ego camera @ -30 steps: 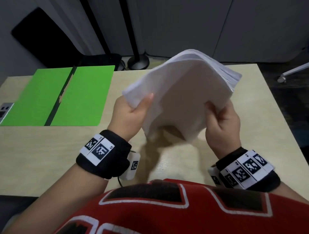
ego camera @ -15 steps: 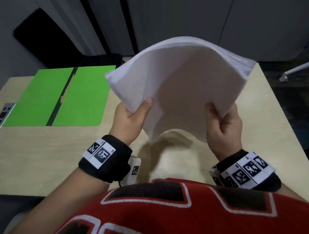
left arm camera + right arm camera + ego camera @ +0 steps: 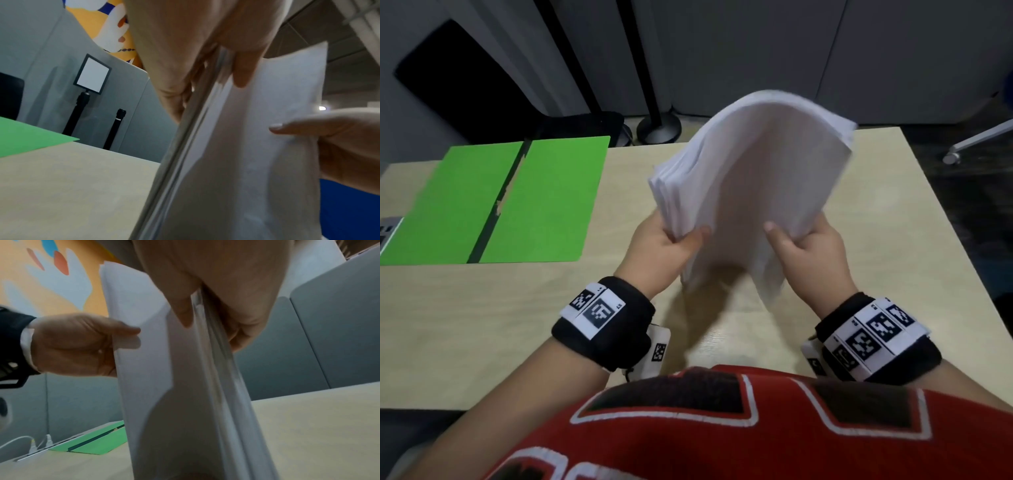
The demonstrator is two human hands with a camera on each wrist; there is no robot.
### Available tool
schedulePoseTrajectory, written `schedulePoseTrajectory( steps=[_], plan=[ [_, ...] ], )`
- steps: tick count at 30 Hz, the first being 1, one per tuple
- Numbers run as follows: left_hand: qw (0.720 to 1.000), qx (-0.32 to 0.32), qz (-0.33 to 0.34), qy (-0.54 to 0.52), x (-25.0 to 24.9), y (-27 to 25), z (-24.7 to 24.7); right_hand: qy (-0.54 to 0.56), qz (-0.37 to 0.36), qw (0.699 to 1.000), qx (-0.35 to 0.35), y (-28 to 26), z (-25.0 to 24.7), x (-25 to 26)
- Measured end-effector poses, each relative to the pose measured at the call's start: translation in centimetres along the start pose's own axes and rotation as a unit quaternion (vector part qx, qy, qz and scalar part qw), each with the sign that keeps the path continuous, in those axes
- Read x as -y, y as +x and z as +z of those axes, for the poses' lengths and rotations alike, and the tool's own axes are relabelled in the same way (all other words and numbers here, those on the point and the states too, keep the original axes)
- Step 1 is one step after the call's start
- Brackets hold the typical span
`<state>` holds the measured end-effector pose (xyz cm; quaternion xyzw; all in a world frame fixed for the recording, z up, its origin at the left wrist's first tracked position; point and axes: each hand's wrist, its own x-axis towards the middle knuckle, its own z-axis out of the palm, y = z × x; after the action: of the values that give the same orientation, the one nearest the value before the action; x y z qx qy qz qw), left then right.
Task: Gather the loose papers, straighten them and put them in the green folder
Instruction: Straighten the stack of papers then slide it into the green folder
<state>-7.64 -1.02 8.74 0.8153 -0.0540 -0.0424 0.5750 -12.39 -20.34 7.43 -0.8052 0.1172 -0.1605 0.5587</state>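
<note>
A thick stack of white papers [image 3: 753, 178] stands nearly upright, bowed at the top, over the middle of the wooden table [image 3: 482, 325]. My left hand [image 3: 671, 240] grips its left edge, thumb on the near face. My right hand [image 3: 804, 246] grips the right edge the same way. In the left wrist view the stack [image 3: 236, 154] runs down past my left hand [image 3: 205, 68]. The right wrist view shows the sheets [image 3: 185, 386] pinched in my right hand [image 3: 213, 305]. The green folder [image 3: 517, 202] lies open and flat at the table's far left, also seen as the folder [image 3: 96, 443].
A grey device [image 3: 388, 229] sits at the table's left edge beside the folder. Black stand bases [image 3: 659, 128] and a dark chair [image 3: 465, 85] stand behind the table against grey partitions. A chair leg [image 3: 976, 144] shows at the right.
The stack has swung from a wide, raised, arched hold to a narrower, more upright one, lower over the table. Both hands have moved closer together.
</note>
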Motion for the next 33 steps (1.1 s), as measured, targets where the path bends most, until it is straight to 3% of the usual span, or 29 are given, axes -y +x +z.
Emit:
schedulePoseTrajectory(
  steps=[3, 8, 13, 16, 20, 23, 26, 30, 33],
  plan=[
    [1.000, -0.027, 0.003, 0.006, 0.1, 0.1, 0.0, -0.030, 0.023, 0.999, 0.007, -0.2, -0.5, -0.1],
    [0.991, -0.097, 0.069, -0.064, -0.8, -0.6, -0.5, 0.040, -0.112, 0.989, -0.090, -0.8, -1.3, 1.9],
    [0.998, -0.029, 0.047, -0.040, -0.7, 0.0, 0.3, -0.029, -0.042, 0.998, 0.025, 0.0, -0.4, 0.4],
    [0.993, -0.056, 0.084, -0.062, -1.4, 0.1, 0.0, 0.025, -0.015, 0.999, -0.034, -0.3, -0.6, 0.3],
    [0.989, -0.081, 0.102, -0.075, -1.7, 0.1, -1.0, 0.097, -0.040, 0.992, -0.076, -0.6, -0.9, 0.5],
    [0.997, -0.036, 0.055, -0.026, -0.9, 0.1, -0.8, 0.045, 0.033, 0.998, -0.033, 0.3, -0.6, -0.4],
    [0.999, -0.029, 0.020, 0.038, -0.6, -0.1, 0.1, -0.034, 0.011, 0.999, 0.030, -0.2, -0.1, -0.1],
    [0.991, -0.096, 0.090, -0.014, -1.6, -0.4, -0.5, 0.065, -0.054, 0.995, -0.055, -1.0, -0.3, 0.9],
    [0.990, -0.082, 0.109, -0.044, -1.6, -0.2, -1.5, 0.097, -0.046, 0.990, -0.095, -0.7, -0.7, 0.5]
  ],
)
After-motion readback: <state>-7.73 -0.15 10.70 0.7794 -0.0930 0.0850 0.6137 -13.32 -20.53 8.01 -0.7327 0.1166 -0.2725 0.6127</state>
